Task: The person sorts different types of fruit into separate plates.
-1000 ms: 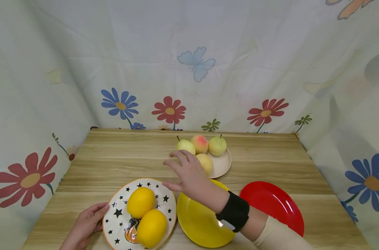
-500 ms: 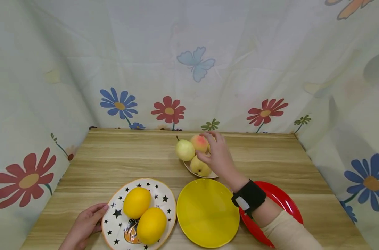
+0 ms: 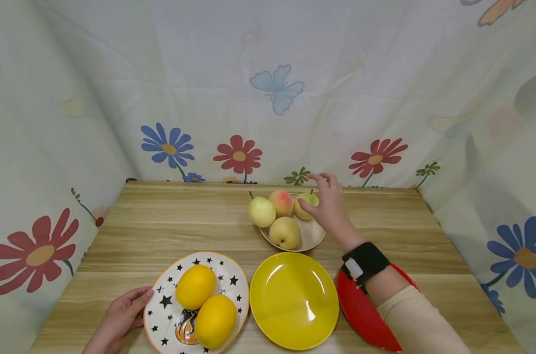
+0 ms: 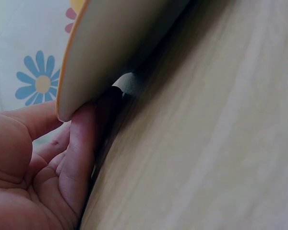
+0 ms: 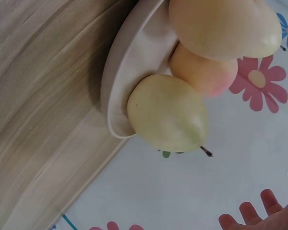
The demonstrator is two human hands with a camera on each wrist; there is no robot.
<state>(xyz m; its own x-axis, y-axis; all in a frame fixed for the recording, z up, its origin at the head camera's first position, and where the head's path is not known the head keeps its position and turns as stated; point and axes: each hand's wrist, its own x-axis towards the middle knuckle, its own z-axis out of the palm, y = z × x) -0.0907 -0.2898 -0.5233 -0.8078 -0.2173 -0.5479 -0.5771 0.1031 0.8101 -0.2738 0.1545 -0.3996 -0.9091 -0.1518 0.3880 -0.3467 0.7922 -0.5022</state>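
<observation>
My left hand (image 3: 122, 314) grips the edge of a white plate (image 3: 157, 322) with black stars; the left wrist view shows the thumb above the rim and fingers beneath. Two lemons (image 3: 196, 287) lie on that plate. At the back, my right hand (image 3: 331, 209) is held with fingers spread beside a green pear (image 5: 168, 112). A gap separates its fingers from this pear in the right wrist view. The pear shares a pale bowl (image 3: 314, 233) with a peach (image 3: 281, 202), another green pear (image 3: 262, 212) and a yellowish pear (image 3: 285, 233).
A yellow plate (image 3: 294, 300) lies in the middle front, bearing nothing. To its right is a red plate (image 3: 360, 312), partly covered by my right forearm. A flowered curtain (image 3: 197, 88) stands behind the wooden table (image 3: 183, 211) and along its sides.
My right hand has swept right and back from over the bowl's left side to beside the right-hand pear. The yellowish pear has turned slightly. The left hand keeps its grip on the plate.
</observation>
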